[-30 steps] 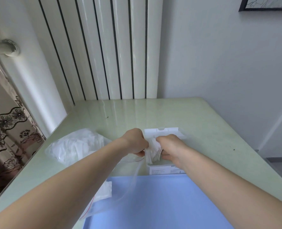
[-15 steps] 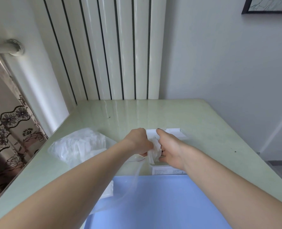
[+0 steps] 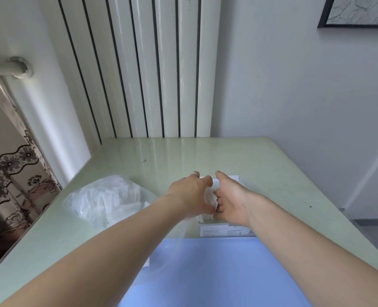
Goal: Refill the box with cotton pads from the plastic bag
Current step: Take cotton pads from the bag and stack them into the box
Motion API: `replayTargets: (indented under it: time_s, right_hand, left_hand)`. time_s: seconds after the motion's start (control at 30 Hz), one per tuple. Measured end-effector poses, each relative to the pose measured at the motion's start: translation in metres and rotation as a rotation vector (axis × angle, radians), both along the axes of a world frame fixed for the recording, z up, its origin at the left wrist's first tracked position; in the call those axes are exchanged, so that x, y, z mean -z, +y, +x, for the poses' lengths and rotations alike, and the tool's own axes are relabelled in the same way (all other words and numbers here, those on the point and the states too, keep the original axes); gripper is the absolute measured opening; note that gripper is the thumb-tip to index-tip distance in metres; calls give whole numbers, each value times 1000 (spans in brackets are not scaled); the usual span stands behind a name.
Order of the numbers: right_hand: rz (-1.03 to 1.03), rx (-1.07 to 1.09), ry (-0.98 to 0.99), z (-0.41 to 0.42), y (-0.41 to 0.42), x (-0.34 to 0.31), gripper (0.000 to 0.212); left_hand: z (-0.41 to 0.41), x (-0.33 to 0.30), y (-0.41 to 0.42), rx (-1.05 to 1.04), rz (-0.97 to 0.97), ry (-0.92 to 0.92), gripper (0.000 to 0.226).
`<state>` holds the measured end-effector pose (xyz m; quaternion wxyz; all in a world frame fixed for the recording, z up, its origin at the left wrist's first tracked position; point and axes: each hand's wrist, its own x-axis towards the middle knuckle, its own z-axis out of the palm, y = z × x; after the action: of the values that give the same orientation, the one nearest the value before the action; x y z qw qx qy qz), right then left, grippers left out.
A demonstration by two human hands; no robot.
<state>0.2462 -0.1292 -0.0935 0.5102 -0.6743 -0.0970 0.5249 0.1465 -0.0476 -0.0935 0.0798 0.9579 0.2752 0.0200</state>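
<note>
I'm tucking cotton pads into the box, which sits mid-desk, my left hand and right hand both pinching them. The plastic bag (still bulging) lies left. Next, I'd press them level, then release.

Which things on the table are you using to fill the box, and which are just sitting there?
Part of the job:
cotton pads, held between the left hand and right hand
box, under the hands
plastic bag, at the left

Just there:
blue sheet
radiator
picture frame
curtain
</note>
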Motion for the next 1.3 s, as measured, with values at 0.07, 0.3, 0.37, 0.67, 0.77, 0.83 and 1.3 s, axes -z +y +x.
replayTargets:
  time_s: [0.07, 0.3, 0.37, 0.67, 0.77, 0.83, 1.3]
  right_hand:
    - [-3, 3, 9, 3, 0, 2, 65]
    - [-31, -22, 1, 12, 1, 3, 72]
    - [-46, -27, -25, 12, 0, 4, 72]
    - [-69, -12, -93, 9, 2, 6, 74]
    - [-104, 11, -148, 13, 1, 4, 78]
    - [-98, 8, -174, 9, -1, 0, 76]
    - [419, -478, -1012, -124, -69, -11, 13]
  left_hand:
    - [2, 1, 2, 37, 38, 15, 49]
    - [-2, 3, 4, 90, 152, -8, 58]
    - [-3, 2, 4, 97, 166, -40, 54]
    - [-2, 4, 5, 87, 69, -76, 39]
    - [-11, -9, 12, 64, -76, -121, 48]
    - [-19, -22, 19, 18, -145, -175, 48]
    - [-165, -27, 42, -513, -199, -332, 22]
